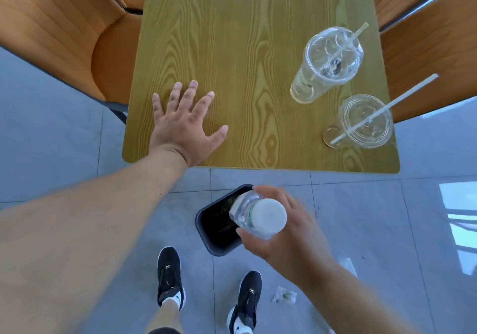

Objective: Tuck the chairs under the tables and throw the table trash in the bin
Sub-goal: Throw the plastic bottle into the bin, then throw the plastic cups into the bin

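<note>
Clear bottle in right hand above bin

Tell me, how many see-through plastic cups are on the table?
2. One clear plastic cup with straw stands at the wooden table's right side; another sits nearer the right front corner.

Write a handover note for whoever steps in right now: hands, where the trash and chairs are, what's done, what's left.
Left hand: open, flat on the table near its front edge.
Right hand: gripping a clear bottle over the dark bin on the floor; not dropped yet.
Still on the table, right side: tall cup with straw and a second lidded cup.
Orange chairs sit on both sides.
Left: drop the bottle, bin both cups, check chairs.
</note>
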Action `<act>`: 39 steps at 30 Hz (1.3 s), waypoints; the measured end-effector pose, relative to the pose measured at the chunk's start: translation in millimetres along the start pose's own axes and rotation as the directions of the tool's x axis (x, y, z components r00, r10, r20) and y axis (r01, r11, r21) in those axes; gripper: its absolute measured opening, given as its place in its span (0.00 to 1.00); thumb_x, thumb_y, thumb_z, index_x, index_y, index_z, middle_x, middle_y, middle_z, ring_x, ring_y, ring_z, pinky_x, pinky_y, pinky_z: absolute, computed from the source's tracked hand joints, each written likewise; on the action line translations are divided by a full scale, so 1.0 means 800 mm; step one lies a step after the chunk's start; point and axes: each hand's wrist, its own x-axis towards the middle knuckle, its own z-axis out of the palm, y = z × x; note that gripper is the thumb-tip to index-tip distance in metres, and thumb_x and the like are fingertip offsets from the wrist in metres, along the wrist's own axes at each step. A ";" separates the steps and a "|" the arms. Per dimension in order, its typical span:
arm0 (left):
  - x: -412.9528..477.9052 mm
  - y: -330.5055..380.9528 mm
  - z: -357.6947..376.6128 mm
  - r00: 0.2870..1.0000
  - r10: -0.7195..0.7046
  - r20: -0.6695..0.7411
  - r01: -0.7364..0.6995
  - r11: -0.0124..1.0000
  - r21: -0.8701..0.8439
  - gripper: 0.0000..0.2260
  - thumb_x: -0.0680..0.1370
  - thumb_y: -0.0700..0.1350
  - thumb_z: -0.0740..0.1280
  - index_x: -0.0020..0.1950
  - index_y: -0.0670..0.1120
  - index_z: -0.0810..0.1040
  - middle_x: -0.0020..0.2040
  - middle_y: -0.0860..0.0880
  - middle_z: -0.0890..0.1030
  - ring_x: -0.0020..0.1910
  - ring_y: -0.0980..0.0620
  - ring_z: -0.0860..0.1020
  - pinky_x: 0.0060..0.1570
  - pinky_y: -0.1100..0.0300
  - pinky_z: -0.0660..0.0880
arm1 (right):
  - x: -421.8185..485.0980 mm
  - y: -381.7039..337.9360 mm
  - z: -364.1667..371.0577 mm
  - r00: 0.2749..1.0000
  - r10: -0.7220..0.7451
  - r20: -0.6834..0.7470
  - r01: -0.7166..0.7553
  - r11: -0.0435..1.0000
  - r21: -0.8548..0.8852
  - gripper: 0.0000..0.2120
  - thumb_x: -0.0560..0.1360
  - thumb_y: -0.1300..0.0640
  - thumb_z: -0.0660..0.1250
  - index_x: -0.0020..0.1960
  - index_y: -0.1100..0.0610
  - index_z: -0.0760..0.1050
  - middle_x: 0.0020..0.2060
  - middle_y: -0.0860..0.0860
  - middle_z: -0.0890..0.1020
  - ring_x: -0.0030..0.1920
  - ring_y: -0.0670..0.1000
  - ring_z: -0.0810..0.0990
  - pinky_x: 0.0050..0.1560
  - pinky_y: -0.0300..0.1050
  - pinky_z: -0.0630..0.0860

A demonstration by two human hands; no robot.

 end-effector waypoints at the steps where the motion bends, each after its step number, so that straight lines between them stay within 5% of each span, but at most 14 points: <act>1: 0.000 0.000 -0.001 1.000 0.001 0.001 -0.001 1.000 0.001 0.36 0.77 0.75 0.52 0.82 0.59 0.58 0.85 0.48 0.53 0.84 0.45 0.45 0.78 0.31 0.39 | -0.004 0.007 0.006 0.999 0.002 0.039 -0.001 1.000 -0.019 0.33 0.68 0.35 0.73 0.68 0.41 0.67 0.61 0.35 0.75 0.55 0.42 0.75 0.53 0.24 0.65; 6: -0.001 0.000 -0.001 1.000 0.007 0.000 -0.007 1.000 0.002 0.36 0.77 0.75 0.51 0.82 0.59 0.58 0.85 0.48 0.52 0.84 0.45 0.44 0.78 0.31 0.40 | -0.007 0.021 0.018 0.987 0.007 0.163 0.000 0.999 -0.045 0.43 0.68 0.28 0.71 0.76 0.41 0.58 0.71 0.36 0.67 0.69 0.41 0.68 0.64 0.27 0.58; 9: -0.001 -0.001 0.000 1.000 0.006 0.000 -0.006 1.000 -0.004 0.36 0.77 0.75 0.51 0.82 0.59 0.57 0.85 0.49 0.52 0.84 0.46 0.44 0.78 0.31 0.40 | 0.025 0.004 -0.008 0.992 -0.108 -0.059 0.104 0.992 -0.067 0.36 0.71 0.32 0.72 0.73 0.47 0.67 0.69 0.42 0.72 0.69 0.47 0.71 0.69 0.30 0.59; 13: 0.000 -0.003 0.001 1.000 0.011 -0.008 -0.011 1.000 0.006 0.37 0.77 0.76 0.50 0.82 0.60 0.57 0.85 0.49 0.52 0.84 0.46 0.43 0.78 0.31 0.41 | 0.111 -0.030 -0.076 0.894 -0.273 -0.356 0.215 0.957 -0.194 0.24 0.74 0.44 0.73 0.65 0.55 0.75 0.62 0.50 0.77 0.64 0.54 0.73 0.66 0.42 0.68; 18: 0.000 -0.004 0.002 1.000 0.018 -0.012 -0.018 1.000 0.008 0.37 0.77 0.76 0.50 0.82 0.60 0.57 0.85 0.48 0.53 0.84 0.45 0.44 0.78 0.31 0.42 | 0.188 -0.047 -0.137 0.836 -0.107 -0.539 0.008 0.983 -0.183 0.19 0.72 0.51 0.76 0.52 0.60 0.72 0.48 0.53 0.76 0.51 0.57 0.75 0.61 0.47 0.68; 23: 0.002 -0.005 0.004 1.000 0.021 -0.013 -0.021 1.000 0.014 0.37 0.77 0.77 0.49 0.82 0.60 0.58 0.85 0.49 0.54 0.84 0.45 0.45 0.78 0.30 0.43 | 0.202 -0.032 -0.169 0.653 -0.004 -0.757 -0.092 0.992 -0.084 0.29 0.68 0.49 0.80 0.56 0.64 0.69 0.53 0.55 0.73 0.56 0.59 0.74 0.64 0.56 0.70; 28: 0.001 -0.004 0.003 1.000 0.018 -0.001 -0.018 1.000 0.012 0.37 0.77 0.76 0.50 0.82 0.59 0.58 0.85 0.49 0.53 0.84 0.45 0.44 0.78 0.30 0.44 | 0.219 -0.013 -0.172 0.790 0.280 -0.545 -0.231 0.960 0.159 0.46 0.70 0.42 0.79 0.76 0.61 0.60 0.73 0.57 0.68 0.73 0.55 0.67 0.73 0.54 0.67; 31: 0.001 -0.003 0.003 1.000 0.013 -0.008 -0.013 1.000 -0.002 0.37 0.77 0.75 0.52 0.82 0.59 0.58 0.85 0.49 0.54 0.84 0.45 0.44 0.78 0.30 0.42 | 0.236 -0.004 -0.163 0.855 0.325 -0.403 -0.277 0.945 0.173 0.51 0.71 0.40 0.78 0.81 0.57 0.54 0.77 0.55 0.65 0.76 0.54 0.65 0.74 0.52 0.66; 39: 0.001 -0.002 0.003 1.000 -0.001 0.006 0.001 1.000 0.014 0.37 0.76 0.76 0.51 0.82 0.60 0.57 0.85 0.50 0.52 0.84 0.46 0.42 0.78 0.31 0.41 | 0.248 -0.020 -0.122 0.939 0.144 -0.311 -0.141 0.989 0.032 0.40 0.69 0.40 0.79 0.73 0.52 0.64 0.67 0.49 0.69 0.51 0.46 0.71 0.42 0.38 0.68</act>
